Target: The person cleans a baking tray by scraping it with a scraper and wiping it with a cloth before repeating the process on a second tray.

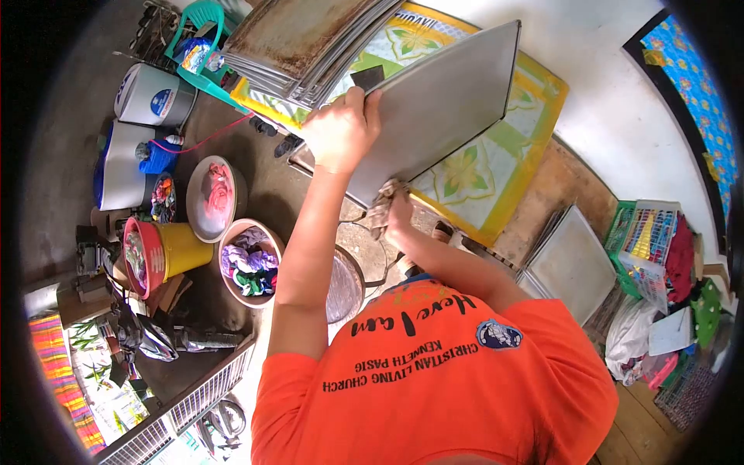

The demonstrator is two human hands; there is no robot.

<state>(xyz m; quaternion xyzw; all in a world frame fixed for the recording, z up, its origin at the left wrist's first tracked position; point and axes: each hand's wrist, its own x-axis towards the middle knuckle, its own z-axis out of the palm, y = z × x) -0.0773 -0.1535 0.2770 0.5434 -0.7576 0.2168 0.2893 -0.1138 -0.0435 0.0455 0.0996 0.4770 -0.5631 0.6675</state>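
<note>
A large grey metal baking tray [446, 108] stands tilted over the table, its corner leaning toward me. My left hand [345, 128] is closed at the tray's left edge. A small dark flat piece [368, 76], possibly a scraper blade, sticks out beyond its fingers; how it is held is hidden. In my right hand [399, 213] is a crumpled, stained rag [384, 208], against the lower part of the tray. Under the tray lies a yellow-bordered floral tablecloth [457, 182]. A stack of browned trays [294, 39] sits at the table's far left.
More trays [573, 260] lean low on the right, near plastic baskets [651, 240] of goods. On the left floor stand a basin of clothes [249, 263], a basin with pink cloth [217, 198], a yellow bucket [184, 248] and a washing machine [155, 97]. A green chair [203, 77] adjoins the table.
</note>
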